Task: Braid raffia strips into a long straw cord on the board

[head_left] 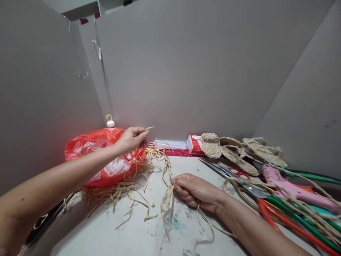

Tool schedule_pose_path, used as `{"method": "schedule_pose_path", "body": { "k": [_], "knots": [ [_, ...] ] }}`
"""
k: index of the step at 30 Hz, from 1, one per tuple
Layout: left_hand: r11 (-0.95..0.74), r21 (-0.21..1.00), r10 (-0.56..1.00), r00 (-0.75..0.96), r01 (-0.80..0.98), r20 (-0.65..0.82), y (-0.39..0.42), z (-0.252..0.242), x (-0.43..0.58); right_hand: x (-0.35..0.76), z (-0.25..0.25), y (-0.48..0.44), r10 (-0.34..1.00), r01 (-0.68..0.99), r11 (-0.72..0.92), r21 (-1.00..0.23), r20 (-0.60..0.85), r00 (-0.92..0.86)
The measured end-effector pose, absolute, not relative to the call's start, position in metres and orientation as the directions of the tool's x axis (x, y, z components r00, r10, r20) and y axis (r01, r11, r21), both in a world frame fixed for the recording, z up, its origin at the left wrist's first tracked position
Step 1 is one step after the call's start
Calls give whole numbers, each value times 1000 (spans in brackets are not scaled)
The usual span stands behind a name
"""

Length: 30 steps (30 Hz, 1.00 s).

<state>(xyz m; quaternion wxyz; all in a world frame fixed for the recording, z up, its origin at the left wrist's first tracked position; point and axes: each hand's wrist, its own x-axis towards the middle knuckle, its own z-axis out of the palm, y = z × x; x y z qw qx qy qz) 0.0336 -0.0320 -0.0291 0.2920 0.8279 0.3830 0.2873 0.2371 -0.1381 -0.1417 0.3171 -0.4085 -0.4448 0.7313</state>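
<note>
My left hand (134, 139) is raised above the red plastic bag's right rim, its fingers pinched on a short straw strand (150, 128) whose tip sticks out to the right. Lower down, over the white table, my right hand (192, 189) is closed round a braided straw cord (167, 170). Part of the cord runs up toward the back of the table, and looped loose strands (167, 201) hang from beside the thumb. Thin tails of straw trail out below the right palm. What lies inside the right fist is hidden.
An open red plastic bag (73, 145) with white plastic inside stands at left, loose straw (117, 192) around its base. At right lie woven straw slippers (211, 145), a red-and-white box (194, 144), several scissors (253, 190) and a pink glue gun (290, 188). Grey walls (176, 71) enclose the table.
</note>
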Motion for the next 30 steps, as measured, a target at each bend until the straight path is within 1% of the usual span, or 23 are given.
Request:
{"method": "schedule_pose_path", "body": {
  "k": [1, 3, 4, 6, 8, 10, 13, 15, 16, 17, 20, 23, 25, 27, 30],
  "knots": [
    [-529, 756, 792, 544, 386, 277, -40, -21, 31, 237, -142, -138, 829, -96, -401, -911, -316, -461],
    [-528, 796, 772, 559, 297, 303, -57, -11, 27, 236, -141, -138, 833, -88, -396, -914, -318, -454],
    [-515, 814, 765, 573, 270, 294, -65, -10, 25, 236, -141, -138, 833, -86, -395, -915, -318, -452],
    [-466, 847, 745, 630, 256, 219, -79, -12, 19, 236, -140, -138, 835, -87, -393, -915, -316, -451],
    [-378, 879, 698, 714, 291, 64, -89, -18, 13, 236, -139, -139, 833, -93, -394, -914, -313, -457],
    [-316, 869, 600, 790, 381, -128, -96, -24, 7, 235, -138, -139, 831, -98, -398, -912, -313, -459],
    [-347, 763, 414, 819, 545, -397, -102, -27, -2, 235, -136, -140, 831, -101, -405, -909, -319, -456],
    [-393, 682, 393, 783, 617, -482, -103, -27, -7, 235, -136, -140, 828, -99, -410, -907, -324, -459],
    [-414, 651, 426, 768, 636, -479, -102, -27, -9, 236, -136, -140, 825, -97, -413, -906, -327, -460],
    [-443, 624, 475, 759, 643, -445, -101, -27, -10, 236, -136, -140, 824, -92, -416, -905, -331, -460],
    [-538, 549, 599, 748, 640, -284, -96, -29, -12, 236, -136, -140, 825, -83, -414, -907, -335, -456],
    [-560, 467, 682, 701, 684, -208, -94, -37, -12, 236, -137, -140, 822, -76, -409, -910, -331, -463],
    [-584, 408, 709, 686, 701, -164, -95, -44, -11, 236, -136, -140, 823, -74, -404, -912, -327, -465],
    [-638, 331, 704, 701, 695, -117, -97, -51, -9, 236, -136, -140, 823, -73, -400, -914, -323, -467],
    [-674, 164, 719, 691, 720, -79, -101, -65, -4, 236, -136, -140, 821, -64, -401, -914, -328, -467]
  ]
}}
